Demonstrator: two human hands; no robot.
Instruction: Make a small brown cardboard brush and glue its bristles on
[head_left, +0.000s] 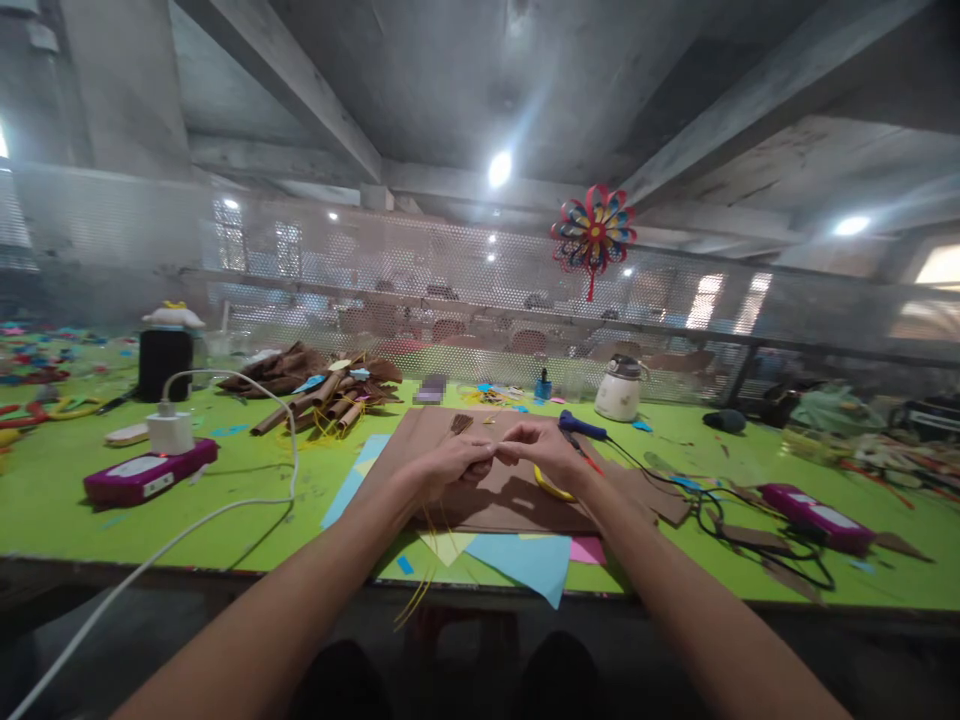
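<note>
My left hand [456, 466] is closed over a brown cardboard sheet [420, 430], its fingers curled. A small brown paper bundle [461, 424] with a ridged end sticks out just beyond its knuckles, and thin yellow string [424, 580] hangs below the hand past the table edge. My right hand [546, 450] is closed in a pinch, its fingertips meeting those of the left. Whatever lies between the fingertips is too small to make out. Partly under my right wrist is a yellow-handled tool [553, 486]. A dark blue glue gun [583, 427] lies just beyond that hand.
Brown paper rolls [330, 400] with yellow string lie at the left. A purple power strip [154, 474] bears a white charger [169, 432]; another purple strip [817, 518] sits right among black cables. Behind stand a white jug [619, 390] and a mesh partition [450, 280]. Coloured paper [525, 565] overhangs the front edge.
</note>
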